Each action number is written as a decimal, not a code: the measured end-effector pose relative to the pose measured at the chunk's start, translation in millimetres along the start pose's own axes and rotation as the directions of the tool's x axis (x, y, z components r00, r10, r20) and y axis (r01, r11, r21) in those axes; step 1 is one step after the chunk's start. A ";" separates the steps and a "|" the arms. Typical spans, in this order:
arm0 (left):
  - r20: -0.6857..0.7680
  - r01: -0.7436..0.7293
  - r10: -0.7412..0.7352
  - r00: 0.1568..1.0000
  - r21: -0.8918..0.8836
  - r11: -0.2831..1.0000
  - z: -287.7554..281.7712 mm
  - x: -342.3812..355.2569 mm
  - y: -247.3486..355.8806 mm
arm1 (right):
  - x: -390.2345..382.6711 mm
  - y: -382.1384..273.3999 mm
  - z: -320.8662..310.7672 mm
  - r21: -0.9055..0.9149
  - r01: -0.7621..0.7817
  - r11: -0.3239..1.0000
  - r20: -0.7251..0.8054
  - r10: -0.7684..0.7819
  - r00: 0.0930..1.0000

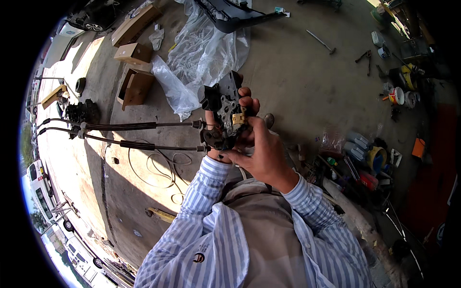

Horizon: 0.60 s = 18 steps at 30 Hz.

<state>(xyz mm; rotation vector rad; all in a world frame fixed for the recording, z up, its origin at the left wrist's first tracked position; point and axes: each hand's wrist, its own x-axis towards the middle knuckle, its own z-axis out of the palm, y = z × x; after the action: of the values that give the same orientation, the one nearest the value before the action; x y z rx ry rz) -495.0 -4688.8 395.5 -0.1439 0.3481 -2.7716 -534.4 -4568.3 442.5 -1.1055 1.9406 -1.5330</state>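
over one concrete floor [293,65] — left hand [247,102] and right hand [264,153] both grip one dark mechanism [225,114] — two cables [139,126] attached.

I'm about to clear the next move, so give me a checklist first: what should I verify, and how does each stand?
1. Left hand gripping the latch mechanism: ok.
2. Right hand also on it: ok.
3. Upper cable and lower cable reaching the mechanism: ok.
4. Cream clip fully seated: cannot tell.
5. Lower cable clear of the looped cord: cannot tell; they overlap in view.
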 end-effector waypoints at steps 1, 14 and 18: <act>0.010 0.035 -0.035 0.999 -0.003 0.999 0.0 25.6 3.7 | 19.9 7.4 -9.5 -0.003 0.005 1.000 -0.007 -0.005 1.000; 0.135 0.171 -0.173 0.976 0.025 0.985 -11.2 342.0 -22.7 | 252.7 82.6 -166.3 0.424 -0.098 0.900 -0.078 0.144 0.987; 0.085 0.157 -0.164 0.983 0.089 0.984 -10.0 415.3 -29.7 | 307.6 95.3 -197.6 0.497 -0.111 0.860 -0.131 0.201 0.971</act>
<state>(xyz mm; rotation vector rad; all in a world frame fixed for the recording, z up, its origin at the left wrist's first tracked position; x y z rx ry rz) -894.8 -4803.7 417.1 -0.2911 0.2071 -2.9205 -892.9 -4687.1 454.3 -0.5946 1.5602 -1.9354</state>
